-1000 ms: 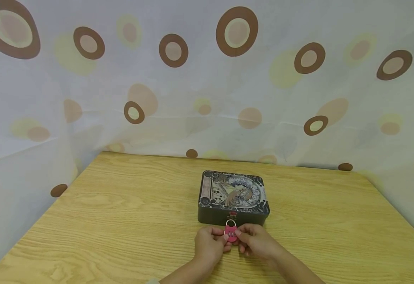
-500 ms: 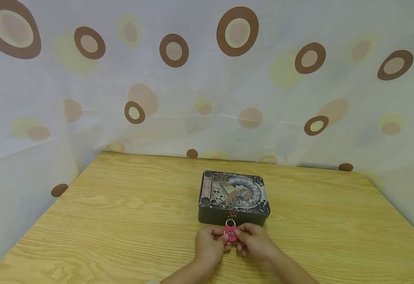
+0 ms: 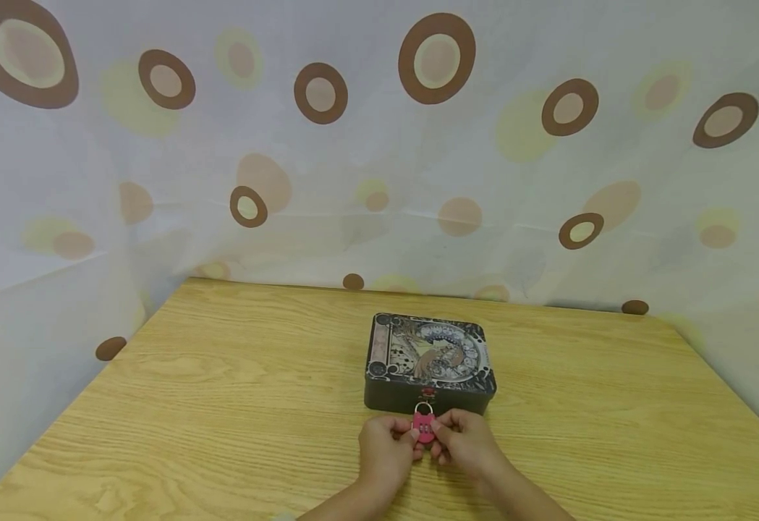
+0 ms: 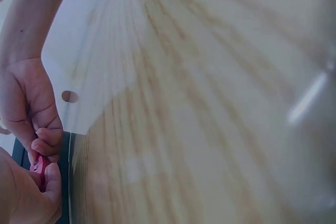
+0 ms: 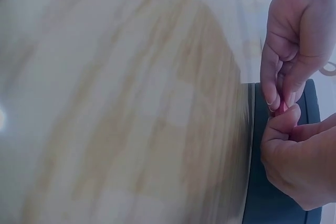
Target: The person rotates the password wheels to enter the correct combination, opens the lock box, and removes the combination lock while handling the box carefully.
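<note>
A pink combination padlock (image 3: 424, 428) with a metal shackle and a row of number wheels is pinched between both hands, its shackle up at the red-and-metal clasp (image 3: 427, 393) of a dark tin box (image 3: 386, 396). My left hand (image 3: 384, 450) grips the padlock's left side, thumb on its front. From the right, my right hand (image 3: 472, 443) pinches the other side, thumb tip beside the wheels. In the left wrist view the padlock (image 4: 40, 167) shows partly between the fingers. Only a sliver of the padlock (image 5: 282, 108) appears in the right wrist view; fingers hide the rest.
The box, with an ornate picture on its lid, stands closed on a wood-grain table (image 3: 223, 405). Behind and at the sides hangs a pale cloth (image 3: 353, 159) printed with brown, peach and yellow circles.
The right forearm has swung slightly to the left, while both hands keep hold of the padlock. The padlock and box stay in nearly the same place.
</note>
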Tool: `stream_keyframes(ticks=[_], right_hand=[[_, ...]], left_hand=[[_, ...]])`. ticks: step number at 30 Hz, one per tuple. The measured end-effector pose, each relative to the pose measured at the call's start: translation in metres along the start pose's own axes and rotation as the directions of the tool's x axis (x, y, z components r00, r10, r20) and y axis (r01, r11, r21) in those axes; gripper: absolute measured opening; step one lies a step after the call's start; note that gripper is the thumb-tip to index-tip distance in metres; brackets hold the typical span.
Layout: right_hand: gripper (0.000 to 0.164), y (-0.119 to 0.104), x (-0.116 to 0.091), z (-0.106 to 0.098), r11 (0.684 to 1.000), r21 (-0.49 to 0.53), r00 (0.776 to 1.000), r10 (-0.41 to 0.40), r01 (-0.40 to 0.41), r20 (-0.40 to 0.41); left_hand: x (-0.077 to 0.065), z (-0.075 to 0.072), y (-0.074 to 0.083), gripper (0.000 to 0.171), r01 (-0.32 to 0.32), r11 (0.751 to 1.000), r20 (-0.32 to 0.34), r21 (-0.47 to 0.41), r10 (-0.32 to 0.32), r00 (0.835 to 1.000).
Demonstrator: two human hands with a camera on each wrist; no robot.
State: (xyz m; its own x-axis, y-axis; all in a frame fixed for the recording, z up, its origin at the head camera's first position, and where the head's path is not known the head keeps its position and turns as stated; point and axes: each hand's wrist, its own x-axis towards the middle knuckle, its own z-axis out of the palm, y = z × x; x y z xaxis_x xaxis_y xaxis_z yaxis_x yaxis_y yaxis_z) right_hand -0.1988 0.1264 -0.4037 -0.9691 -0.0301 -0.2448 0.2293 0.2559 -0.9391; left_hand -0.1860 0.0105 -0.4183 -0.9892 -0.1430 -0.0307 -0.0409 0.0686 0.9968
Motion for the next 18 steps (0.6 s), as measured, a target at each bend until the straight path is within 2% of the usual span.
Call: stream_keyframes(ticks=[9, 18], right_hand=[[0.012, -0.0002, 0.0000, 0.0050, 1.000, 0.021, 0.996, 0.010, -0.008, -0.087], [0.011, 0.0012, -0.0006, 0.0048, 0.995, 0.097, 0.999, 0.010, -0.007, -0.030]], left_hand=[[-0.0017, 0.0006, 0.0026, 0.006, -0.055, 0.997, 0.001, 0.059, 0.055, 0.998], [-0.0033, 0.0003, 0.0041, 0.004, -0.093, 0.988, -0.003, 0.122, 0.094, 0.996]])
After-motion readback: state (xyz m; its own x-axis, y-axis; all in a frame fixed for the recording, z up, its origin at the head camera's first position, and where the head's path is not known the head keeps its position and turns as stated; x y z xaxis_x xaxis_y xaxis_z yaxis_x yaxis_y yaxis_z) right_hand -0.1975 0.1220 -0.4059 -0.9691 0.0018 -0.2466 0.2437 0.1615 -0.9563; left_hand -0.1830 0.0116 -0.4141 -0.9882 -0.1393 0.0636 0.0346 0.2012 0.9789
